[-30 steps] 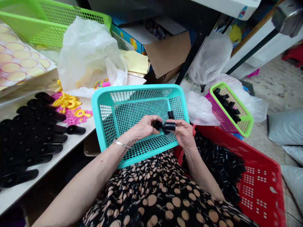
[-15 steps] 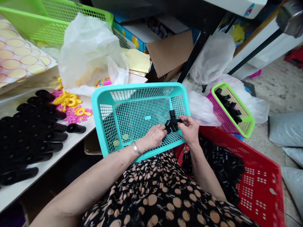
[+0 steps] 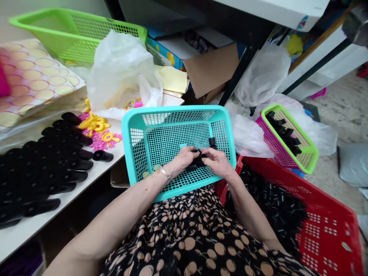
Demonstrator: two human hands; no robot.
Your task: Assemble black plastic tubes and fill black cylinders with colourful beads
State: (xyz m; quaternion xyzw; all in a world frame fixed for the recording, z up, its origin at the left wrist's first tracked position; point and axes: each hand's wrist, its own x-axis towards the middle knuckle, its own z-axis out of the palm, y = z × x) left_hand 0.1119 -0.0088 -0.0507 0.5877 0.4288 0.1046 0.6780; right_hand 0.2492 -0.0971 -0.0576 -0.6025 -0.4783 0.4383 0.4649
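Note:
The turquoise basket [image 3: 172,108] rests at my lap, and both hands are inside it. My left hand [image 3: 184,159], with a silver bracelet at its wrist, pinches a small black plastic piece [image 3: 198,154]. My right hand [image 3: 217,161] meets it from the other side, its thumb and fingers closed on black plastic too. Whether the hands share one piece or hold two, I cannot tell, as the fingers hide most of it. Under the hands lies another dark piece [image 3: 192,167]. A loose black piece [image 3: 212,142] sits just beyond my right hand.
Right of me, a red crate [image 3: 330,214] holds many black pieces. Beyond it is a green-and-magenta basket [image 3: 312,161] with more. Black tubes [image 3: 103,156], yellow rings [image 3: 97,124] and pink bits cover the left table. An open cardboard box [image 3: 212,71] stands behind.
My hands have drawn together and moved left, off the cluster by the basket's right side. One black piece stays behind there. The whole view has shifted slightly.

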